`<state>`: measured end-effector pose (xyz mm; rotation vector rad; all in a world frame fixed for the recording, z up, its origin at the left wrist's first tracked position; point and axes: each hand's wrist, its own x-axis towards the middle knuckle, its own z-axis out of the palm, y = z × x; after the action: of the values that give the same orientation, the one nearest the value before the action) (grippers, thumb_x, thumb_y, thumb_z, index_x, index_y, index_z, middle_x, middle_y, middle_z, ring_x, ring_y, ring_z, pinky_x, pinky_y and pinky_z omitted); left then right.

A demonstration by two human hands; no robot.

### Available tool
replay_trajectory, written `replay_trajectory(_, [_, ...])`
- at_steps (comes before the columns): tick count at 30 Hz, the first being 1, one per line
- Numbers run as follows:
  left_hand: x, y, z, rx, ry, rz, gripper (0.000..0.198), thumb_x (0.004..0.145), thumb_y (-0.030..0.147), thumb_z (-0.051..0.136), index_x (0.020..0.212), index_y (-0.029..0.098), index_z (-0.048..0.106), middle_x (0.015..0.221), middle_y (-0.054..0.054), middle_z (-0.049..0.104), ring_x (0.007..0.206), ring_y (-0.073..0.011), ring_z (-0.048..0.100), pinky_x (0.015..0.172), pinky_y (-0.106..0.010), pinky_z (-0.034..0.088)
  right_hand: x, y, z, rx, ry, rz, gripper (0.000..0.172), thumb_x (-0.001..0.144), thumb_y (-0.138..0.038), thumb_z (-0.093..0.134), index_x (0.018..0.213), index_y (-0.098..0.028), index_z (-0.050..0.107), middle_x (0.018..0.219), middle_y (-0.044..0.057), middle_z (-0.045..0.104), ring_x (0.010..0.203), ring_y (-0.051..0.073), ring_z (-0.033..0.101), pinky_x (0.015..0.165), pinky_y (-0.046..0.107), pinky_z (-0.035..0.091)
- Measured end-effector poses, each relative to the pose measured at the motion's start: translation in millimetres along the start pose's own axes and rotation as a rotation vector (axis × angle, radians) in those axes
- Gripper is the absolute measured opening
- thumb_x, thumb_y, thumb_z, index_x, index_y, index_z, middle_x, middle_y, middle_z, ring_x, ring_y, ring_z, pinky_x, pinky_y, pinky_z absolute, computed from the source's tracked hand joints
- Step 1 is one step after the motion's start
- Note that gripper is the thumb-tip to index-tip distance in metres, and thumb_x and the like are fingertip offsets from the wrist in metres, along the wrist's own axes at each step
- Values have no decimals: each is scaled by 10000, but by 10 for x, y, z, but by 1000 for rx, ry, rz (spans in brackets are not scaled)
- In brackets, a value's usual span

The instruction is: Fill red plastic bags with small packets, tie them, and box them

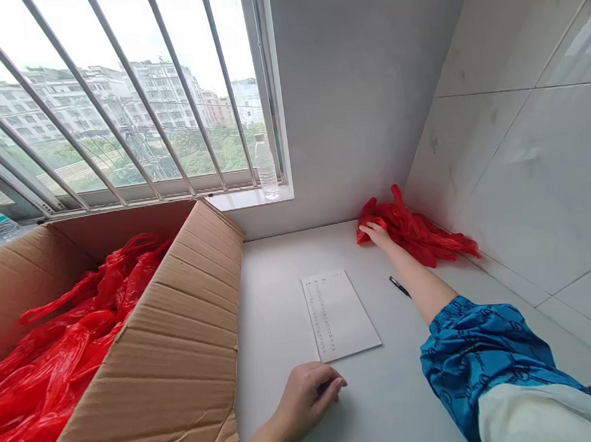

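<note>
Barred window (118,98) spans the upper left of the head view. Below it, a large open cardboard box (182,334) stands on the left of the white table (279,275), its near flap folded outward; the box holds loose red plastic bags (57,342). A second, smaller pile of red plastic bags (421,233) lies at the far right of the table, against the tiled wall. The right hand (375,231), arm outstretched in a blue patterned sleeve, lies on the near-left edge of this pile, fingers on the plastic; whether it grips cannot be told. A printed sheet of paper (338,315) lies flat mid-table. The left hand (311,393) rests on the table just below the sheet's near corner, fingers loosely curled, nothing visibly held. A clear water bottle (266,166) stands upright on the sill. A dark pen (399,286) lies beside the right forearm.
</note>
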<state>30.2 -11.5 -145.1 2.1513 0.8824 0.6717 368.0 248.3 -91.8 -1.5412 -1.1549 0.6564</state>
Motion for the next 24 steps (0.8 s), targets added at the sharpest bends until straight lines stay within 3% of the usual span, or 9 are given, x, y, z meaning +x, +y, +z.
replay_trajectory(4, [-4, -6, 14, -2, -2, 41, 295, 983, 305, 465, 842, 179, 691, 662, -18, 695, 630, -115, 610, 617, -188, 432, -101, -197, -133, 198, -6, -94, 474, 725, -645, 655, 874, -197, 626, 914, 57, 694, 906, 208, 655, 818, 337, 523])
replay_trajectory(9, [1, 7, -24, -13, 25, 47, 290, 991, 302, 466, 867, 181, 698, 654, -13, 688, 621, -114, 601, 605, -191, 423, -550, -448, -143, 285, -176, -195, 399, 675, -485, 791, 929, -218, 636, 921, 10, 681, 879, 160, 638, 831, 297, 514])
replay_trajectory(12, [-8, -3, -73, -33, 126, -6, 276, 989, 303, 483, 874, 180, 701, 639, -6, 676, 595, -110, 592, 582, -192, 418, -990, -417, -89, 222, -411, -222, 288, 684, -396, 796, 833, -200, 647, 864, 8, 662, 852, 166, 626, 820, 305, 509])
replay_trajectory(14, [-20, -3, -120, -66, 236, -41, 264, 987, 299, 496, 868, 177, 697, 640, 0, 668, 588, -105, 589, 592, -196, 429, -1268, -331, -88, 86, -651, -232, 178, 760, -354, 717, 804, -192, 656, 870, 19, 656, 866, 176, 622, 826, 320, 504])
replay_trajectory(16, [-19, 29, -181, -103, 370, -54, 233, 987, 282, 506, 895, 181, 695, 664, 7, 666, 607, -102, 595, 630, -203, 450, -1477, -247, -127, -38, -806, -219, 125, 819, -315, 629, 822, -196, 664, 912, 28, 657, 886, 184, 622, 823, 330, 504])
replay_trajectory(18, [21, 109, -253, -117, 514, -39, 187, 982, 260, 521, 952, 192, 691, 720, 7, 670, 659, -106, 609, 680, -217, 470, -1602, -206, -185, -91, -812, -199, 119, 848, -301, 589, 856, -207, 662, 948, 26, 660, 901, 187, 625, 821, 332, 508])
replay_trajectory(21, [202, 283, -341, -84, 706, -5, 154, 976, 251, 528, 1016, 211, 672, 871, -22, 672, 820, -139, 627, 749, -251, 491, -1701, -234, -217, -102, -681, -236, 145, 896, -351, 571, 903, -226, 644, 989, 18, 669, 967, 194, 627, 880, 345, 494])
replay_trajectory(24, [488, 367, -339, 38, 710, -35, 194, 985, 269, 501, 1107, 246, 650, 1124, -61, 642, 1069, -190, 594, 868, -320, 504, -1821, -274, -96, -141, -488, -349, 192, 914, -419, 582, 927, -232, 626, 996, 23, 677, 981, 202, 631, 911, 363, 480])
